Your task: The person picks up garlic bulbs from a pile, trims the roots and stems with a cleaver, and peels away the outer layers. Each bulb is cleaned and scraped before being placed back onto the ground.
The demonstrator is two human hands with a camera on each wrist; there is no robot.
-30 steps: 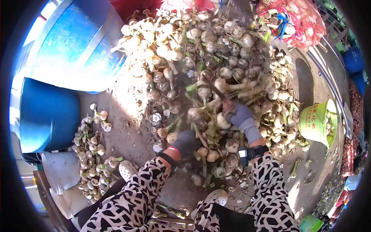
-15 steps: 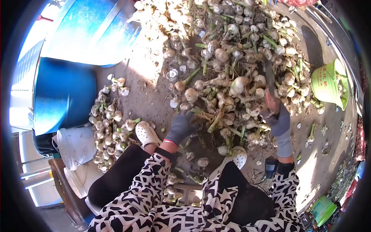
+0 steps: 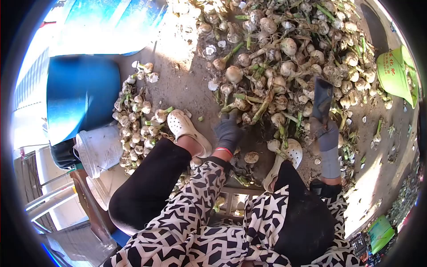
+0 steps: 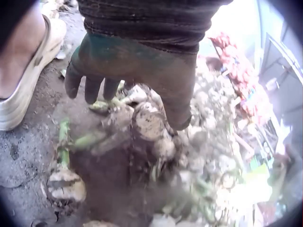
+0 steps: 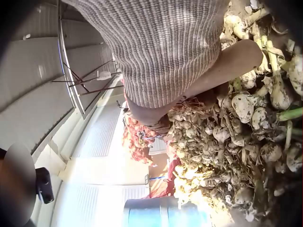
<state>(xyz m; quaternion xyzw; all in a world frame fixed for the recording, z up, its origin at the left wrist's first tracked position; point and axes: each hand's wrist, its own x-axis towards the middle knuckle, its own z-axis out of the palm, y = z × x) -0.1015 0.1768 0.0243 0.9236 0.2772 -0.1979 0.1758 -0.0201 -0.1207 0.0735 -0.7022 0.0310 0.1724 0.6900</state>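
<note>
**Right hand (image 3: 328, 133) out of the heap, knife (image 3: 322, 95) raised**

Since 1 second ago your right hand has drawn back from the middle of the garlic heap (image 3: 284, 53) to its 3 o'clock edge. Your left hand (image 3: 228, 131) has settled on the heap's 6 o'clock fringe, between your 2 white clogs (image 3: 187, 129).

Your right fingers are wrapped round the knife's handle, with the blade pointing to 12 o'clock above the glove. Held upright like that, the edge likely keeps away from your other hand. The right wrist view shows only the glove's cuff and bulbs, not the blade.

Your left fingers (image 4: 94, 87) hang wide and relaxed, thumb apart, straddling a muddy bulb (image 4: 149, 125) with green stalks attached. They have not closed round it. That bulb lies on the ground at the heap's near rim, probably because that is the part within easy reach.

A smaller pile (image 3: 133, 129) sits at 9 o'clock of your left clog, apart from the heap, which seems to keep the 2 lots separate. It lies beside a white bucket (image 3: 100, 149) and a blue barrel (image 3: 82, 95). A green bucket (image 3: 393, 73) lies tipped at 2 o'clock.
</note>
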